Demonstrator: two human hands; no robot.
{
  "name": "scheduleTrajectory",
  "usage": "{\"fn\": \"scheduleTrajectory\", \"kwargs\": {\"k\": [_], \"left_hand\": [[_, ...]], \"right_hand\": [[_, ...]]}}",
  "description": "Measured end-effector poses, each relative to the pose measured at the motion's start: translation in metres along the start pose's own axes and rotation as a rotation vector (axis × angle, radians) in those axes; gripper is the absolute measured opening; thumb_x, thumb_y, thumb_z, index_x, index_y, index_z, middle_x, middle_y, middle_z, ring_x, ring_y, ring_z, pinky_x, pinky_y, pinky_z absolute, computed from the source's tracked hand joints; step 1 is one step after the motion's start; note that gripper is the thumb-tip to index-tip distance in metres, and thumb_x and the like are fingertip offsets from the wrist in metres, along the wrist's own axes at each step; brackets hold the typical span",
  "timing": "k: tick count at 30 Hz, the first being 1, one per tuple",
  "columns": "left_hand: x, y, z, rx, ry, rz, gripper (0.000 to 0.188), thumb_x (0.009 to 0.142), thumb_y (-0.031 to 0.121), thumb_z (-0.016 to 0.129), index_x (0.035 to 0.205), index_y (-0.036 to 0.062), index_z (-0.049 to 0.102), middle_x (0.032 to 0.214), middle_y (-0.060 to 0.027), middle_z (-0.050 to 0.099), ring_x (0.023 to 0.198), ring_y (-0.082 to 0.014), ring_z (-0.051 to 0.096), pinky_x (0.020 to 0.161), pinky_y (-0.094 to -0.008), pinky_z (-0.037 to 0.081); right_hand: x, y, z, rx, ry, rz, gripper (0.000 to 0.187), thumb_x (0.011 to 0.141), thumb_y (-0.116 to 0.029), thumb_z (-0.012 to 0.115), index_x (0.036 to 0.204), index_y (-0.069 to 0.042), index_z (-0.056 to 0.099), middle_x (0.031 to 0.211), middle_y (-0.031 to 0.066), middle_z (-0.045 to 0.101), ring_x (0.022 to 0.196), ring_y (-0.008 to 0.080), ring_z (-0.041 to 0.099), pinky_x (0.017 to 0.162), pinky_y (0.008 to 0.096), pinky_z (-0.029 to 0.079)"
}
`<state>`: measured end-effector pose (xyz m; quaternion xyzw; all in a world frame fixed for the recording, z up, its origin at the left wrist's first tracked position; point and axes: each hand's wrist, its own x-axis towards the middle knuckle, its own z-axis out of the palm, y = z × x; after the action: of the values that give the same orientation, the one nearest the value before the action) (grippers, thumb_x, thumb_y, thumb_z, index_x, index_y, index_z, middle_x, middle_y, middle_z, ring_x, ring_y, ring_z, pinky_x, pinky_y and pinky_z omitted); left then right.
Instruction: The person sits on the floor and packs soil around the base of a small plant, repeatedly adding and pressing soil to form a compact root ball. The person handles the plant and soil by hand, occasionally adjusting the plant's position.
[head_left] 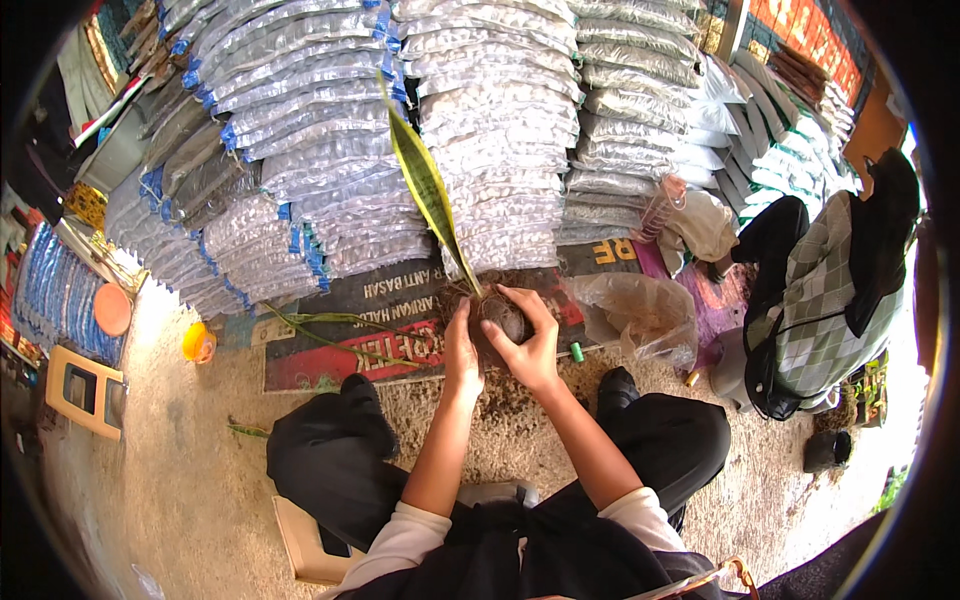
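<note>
Both hands, left hand [462,345] and right hand [530,340], grip the snake plant's root ball [498,315], fingers curled tight against it. Stacked gravel bags [480,150] rise close behind; bare gravel floor [190,470] lies to the left.

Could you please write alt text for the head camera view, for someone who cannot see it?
Both hands, left hand and right hand, cup the root ball of a plant with one long leaf. Stacked sacks rise behind; another person crouches at right.
</note>
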<state>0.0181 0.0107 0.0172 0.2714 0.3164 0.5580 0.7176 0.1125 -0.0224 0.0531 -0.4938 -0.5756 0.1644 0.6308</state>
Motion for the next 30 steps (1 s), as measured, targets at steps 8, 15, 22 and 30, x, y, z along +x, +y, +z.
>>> {"fn": "scheduleTrajectory", "kwargs": {"k": [8, 15, 22, 30], "left_hand": [[0.001, -0.001, 0.012, -0.088, -0.095, 0.07, 0.031, 0.093, 0.028, 0.042, 0.102, 0.0018, 0.055, 0.091, -0.005, 0.056, 0.085, -0.0123, 0.054, 0.076, -0.0277, 0.045], [0.009, -0.004, -0.002, -0.046, -0.012, -0.032, 0.037, 0.092, 0.036, 0.043, 0.103, 0.0032, 0.057, 0.091, -0.0055, 0.06, 0.079, -0.0135, 0.057, 0.068, -0.029, 0.048], [0.013, 0.008, -0.009, -0.072, -0.125, -0.13, 0.052, 0.09, 0.047, 0.037, 0.115, 0.004, 0.052, 0.109, -0.0088, 0.056, 0.099, -0.0207, 0.055, 0.088, -0.0369, 0.044], [0.02, 0.002, -0.009, -0.276, -0.179, -0.165, 0.041, 0.087, 0.042, 0.047, 0.106, 0.0081, 0.058, 0.099, -0.0052, 0.062, 0.09, -0.0188, 0.059, 0.082, -0.0329, 0.046]], "right_hand": [[-0.003, -0.004, 0.008, -0.238, 0.075, -0.124, 0.03, 0.072, -0.017, 0.067, 0.098, -0.004, 0.062, 0.094, 0.0082, 0.06, 0.091, 0.0238, 0.052, 0.088, 0.0359, 0.032], [-0.004, 0.006, 0.013, -0.258, 0.051, -0.061, 0.03, 0.079, -0.018, 0.061, 0.105, -0.003, 0.058, 0.099, 0.0112, 0.057, 0.09, 0.025, 0.053, 0.088, 0.0365, 0.031], [-0.006, 0.025, 0.011, 0.038, 0.027, 0.154, 0.055, 0.065, -0.015, 0.075, 0.112, 0.002, 0.052, 0.101, 0.0154, 0.057, 0.094, 0.0248, 0.056, 0.083, 0.0347, 0.044], [-0.008, 0.004, 0.013, -0.041, 0.093, 0.11, 0.044, 0.078, -0.014, 0.058, 0.118, -0.001, 0.045, 0.118, 0.0177, 0.038, 0.114, 0.0303, 0.038, 0.097, 0.0374, 0.031]]}}
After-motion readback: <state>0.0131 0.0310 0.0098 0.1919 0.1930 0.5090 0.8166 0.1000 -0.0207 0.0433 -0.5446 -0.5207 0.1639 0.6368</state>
